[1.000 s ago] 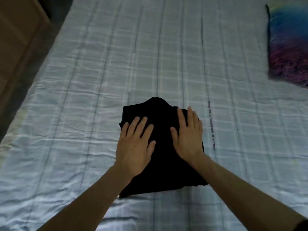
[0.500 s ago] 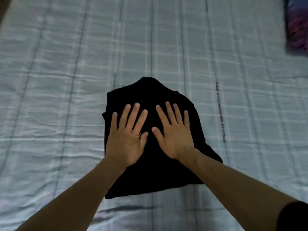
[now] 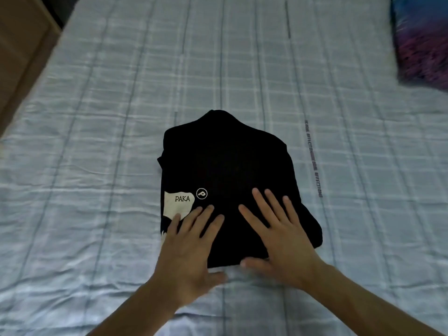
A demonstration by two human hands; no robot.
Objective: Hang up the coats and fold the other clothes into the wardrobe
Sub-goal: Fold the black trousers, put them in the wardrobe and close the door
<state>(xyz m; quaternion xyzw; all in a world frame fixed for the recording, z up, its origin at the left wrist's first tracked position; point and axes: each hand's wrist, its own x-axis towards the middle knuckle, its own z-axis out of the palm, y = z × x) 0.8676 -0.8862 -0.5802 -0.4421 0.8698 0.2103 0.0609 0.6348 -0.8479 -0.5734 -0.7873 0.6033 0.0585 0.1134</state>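
A black garment, folded into a compact square, lies in the middle of the bed. A white patch with the word PAKA and a round P logo shows at its left side. My left hand lies flat with straight fingers on the garment's near left corner, its thumb on the sheet. My right hand lies flat on the near right part, fingers spread, thumb at the near edge. Neither hand grips the cloth.
The bed is covered by a pale blue checked sheet with light creases. A multicoloured blue and purple pillow lies at the far right. A brown wooden piece of furniture stands beyond the bed's left edge.
Both hands have slid back from the garment's middle to its near edge. The white PAKA print now shows on the left side, where only black cloth was seen before.
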